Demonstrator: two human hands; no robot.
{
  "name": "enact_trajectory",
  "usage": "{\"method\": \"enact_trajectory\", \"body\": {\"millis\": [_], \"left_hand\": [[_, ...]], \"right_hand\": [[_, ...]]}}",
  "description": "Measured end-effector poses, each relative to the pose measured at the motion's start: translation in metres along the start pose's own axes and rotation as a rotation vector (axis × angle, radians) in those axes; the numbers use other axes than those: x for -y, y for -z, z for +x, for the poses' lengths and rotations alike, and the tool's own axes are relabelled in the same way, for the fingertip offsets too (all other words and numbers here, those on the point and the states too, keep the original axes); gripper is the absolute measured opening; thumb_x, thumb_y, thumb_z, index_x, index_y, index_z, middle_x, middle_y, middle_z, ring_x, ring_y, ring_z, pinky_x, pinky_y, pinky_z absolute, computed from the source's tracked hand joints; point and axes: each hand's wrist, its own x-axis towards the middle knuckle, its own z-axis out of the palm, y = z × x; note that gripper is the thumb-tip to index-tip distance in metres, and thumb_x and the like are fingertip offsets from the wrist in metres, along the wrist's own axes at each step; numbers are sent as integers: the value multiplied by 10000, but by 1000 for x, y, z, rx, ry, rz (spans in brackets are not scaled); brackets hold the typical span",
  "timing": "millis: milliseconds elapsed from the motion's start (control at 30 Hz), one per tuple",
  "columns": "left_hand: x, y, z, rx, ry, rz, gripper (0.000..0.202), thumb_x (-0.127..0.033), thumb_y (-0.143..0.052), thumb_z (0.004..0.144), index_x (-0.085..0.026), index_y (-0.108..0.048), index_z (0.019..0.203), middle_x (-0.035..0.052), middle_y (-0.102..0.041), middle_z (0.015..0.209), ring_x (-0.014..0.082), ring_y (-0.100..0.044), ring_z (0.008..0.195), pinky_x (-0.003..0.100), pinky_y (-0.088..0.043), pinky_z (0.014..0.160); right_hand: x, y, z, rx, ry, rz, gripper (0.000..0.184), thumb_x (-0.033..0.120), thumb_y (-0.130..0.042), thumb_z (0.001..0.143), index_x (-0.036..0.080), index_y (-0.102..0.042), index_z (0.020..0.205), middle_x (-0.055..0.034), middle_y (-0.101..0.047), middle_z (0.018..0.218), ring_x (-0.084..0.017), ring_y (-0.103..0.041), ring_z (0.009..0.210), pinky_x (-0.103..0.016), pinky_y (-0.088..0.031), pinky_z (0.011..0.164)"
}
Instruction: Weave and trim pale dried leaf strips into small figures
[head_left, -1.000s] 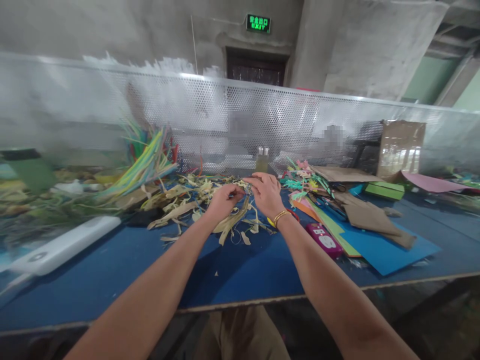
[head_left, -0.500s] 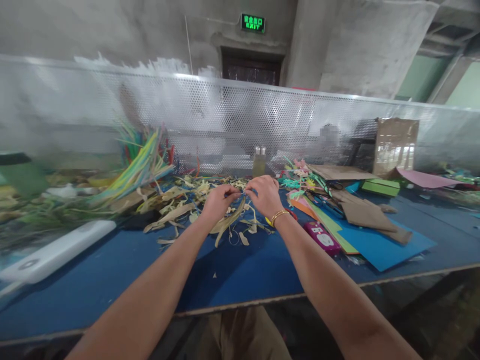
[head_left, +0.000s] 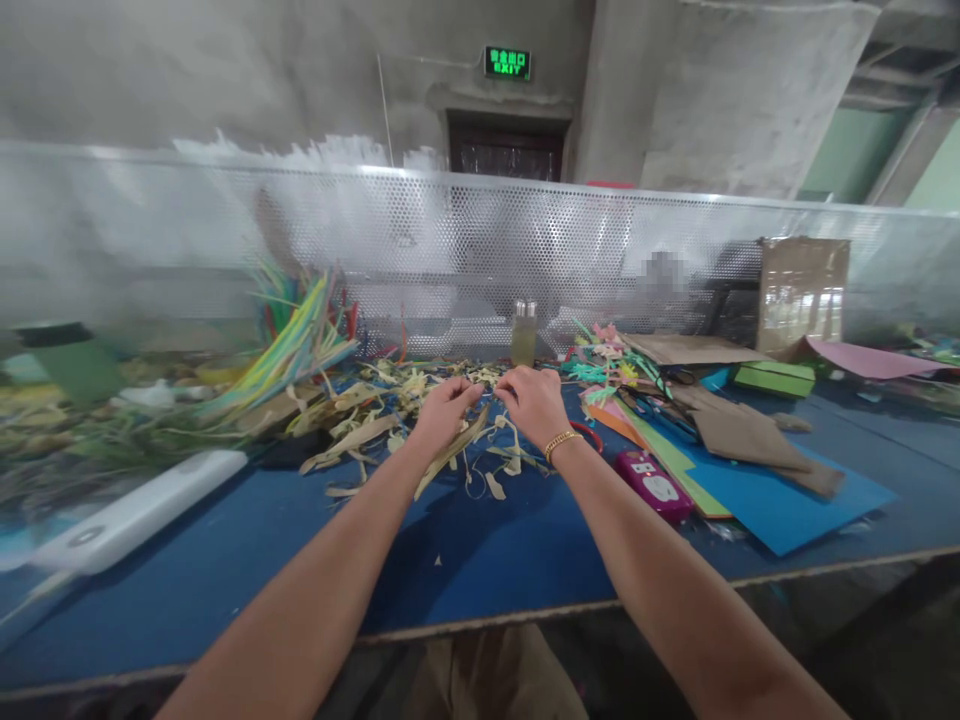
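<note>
My left hand (head_left: 448, 408) is closed in a pinch over the middle of the blue table. A long dried husk strip (head_left: 457, 450) slants down from its fingertips toward the tabletop, apparently held there. Facing it, a small gap away, my right hand (head_left: 534, 402) also pinches, thumb against fingers; whatever lies between them is too small to make out. A gold chain bracelet (head_left: 560, 441) circles the right wrist. Around and below both hands lie scattered pale husk pieces (head_left: 360, 440), some curled, and a thin wire loop (head_left: 475, 480).
On the left are a white power strip (head_left: 142, 510), a bundle of coloured pipe cleaners (head_left: 292, 340) and a green container (head_left: 71, 360). A glass bottle (head_left: 523, 340) stands behind my hands. To the right are a purple box (head_left: 654, 487), coloured paper (head_left: 795, 505) and cardboard (head_left: 750, 432).
My hands have parted slightly at the fingertips. The husk strip's lower end has swung left, toward my left forearm. The whole view has shifted a little.
</note>
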Motion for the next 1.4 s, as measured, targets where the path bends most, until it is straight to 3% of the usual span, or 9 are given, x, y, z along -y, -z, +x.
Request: {"method": "enact_trajectory", "body": {"millis": [133, 333, 600, 800, 933, 1000, 1067, 1167, 1400], "left_hand": [[-6, -2, -5, 76, 35, -266, 268, -404, -612, 737, -175, -495, 661, -14, -555, 673, 69, -375, 493, 221, -301, 493], [-5, -5, -3, 123, 79, -288, 248, -407, -584, 770, -171, -531, 714, -4, -564, 641, 90, -463, 553, 209, -336, 518], [-3, -4, 0, 185, 163, -449, 261, -372, -625, 746, -161, -508, 647, -11, -541, 618, 61, -420, 511, 193, -323, 509], [-7, -4, -2, 76, 240, -672, 268, -367, -676, 707, -165, -502, 685, -20, -548, 673, 55, -460, 530, 187, -372, 522], [-9, -7, 0, -52, 265, -820, 270, -341, -707, 683, -167, -501, 699, -25, -551, 686, 57, -508, 576, 188, -423, 573], [-9, -7, 1, -100, 241, -865, 267, -330, -716, 674, -167, -507, 702, -23, -558, 695, 61, -526, 604, 190, -441, 597], [-9, -7, 2, -108, 223, -879, 271, -326, -727, 663, -167, -511, 700, -17, -567, 705, 65, -535, 617, 196, -453, 608], [-10, -6, 1, -80, 211, -864, 278, -326, -740, 647, -167, -519, 703, -8, -574, 717, 75, -544, 630, 210, -464, 618], [-11, -7, -2, -101, 194, -678, 377, -245, -778, 582, -186, -543, 871, -52, -520, 665, 51, -486, 543, 184, -402, 540]], "right_hand": [[3, -3, -1, 30, 9, -4, 147, 269, -488, 861, 185, -591, 797, -41, -632, 828, -179, -522, 811, -343, -238, 790], [6, -8, -3, -76, 9, -115, 114, 235, -455, 861, 177, -537, 808, -67, -606, 854, -209, -482, 874, -338, -239, 770], [10, -13, -4, -137, 51, -192, 148, 173, -393, 864, 159, -537, 836, -115, -593, 850, -233, -455, 873, -367, -248, 798], [-4, -18, -1, -134, -91, 251, 147, 300, -466, 858, 189, -561, 842, -52, -612, 850, -189, -517, 841, -329, -325, 803], [-11, -35, 2, -255, -360, 663, 262, 388, -496, 814, 179, -556, 959, -62, -612, 903, -157, -547, 796, -287, -397, 745], [-8, -42, 1, -171, -445, 814, 288, 437, -505, 790, 175, -582, 882, -53, -621, 858, -153, -549, 774, -283, -411, 734], [-1, -46, 0, -29, -436, 929, 298, 457, -518, 770, 173, -601, 804, -33, -628, 805, -144, -546, 748, -277, -418, 724], [8, -43, -2, 46, -390, 981, 246, 413, -569, 729, 174, -612, 766, -9, -625, 758, -133, -538, 709, -271, -423, 706], [14, -35, -3, -1, -402, 978, 194, 365, -601, 694, 173, -581, 723, 9, -592, 677, -118, -517, 624, -252, -417, 623]]}}
